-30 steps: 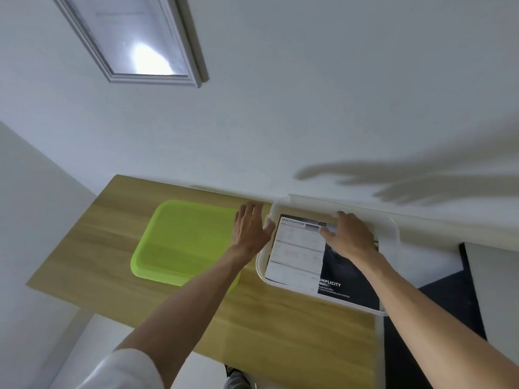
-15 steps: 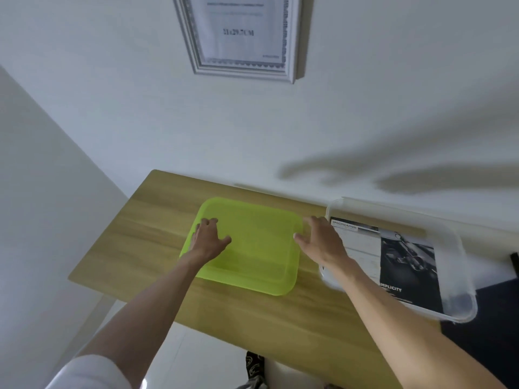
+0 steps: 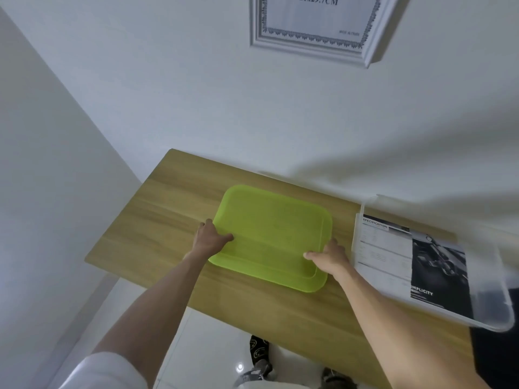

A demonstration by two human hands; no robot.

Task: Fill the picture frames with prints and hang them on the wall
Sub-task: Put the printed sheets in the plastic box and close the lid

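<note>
On the wooden table [image 3: 168, 220], both hands have left the clear bin w/ prints [image 3: 415, 262] and moved to the green tray [image 3: 269, 237]: left hand [image 3: 209, 238] grips its left edge, right hand [image 3: 330, 255] its right edge, thumbs on top. Probably repositioning it before the next print. Tray's long axis runs left-right, slightly skewed. One filled frame [image 3: 314, 37] hangs on the wall above.

On the table [image 3: 157, 220], the tray [image 3: 272, 237] lies left of the bin [image 3: 494, 313] holding prints [image 3: 393, 256].
</note>
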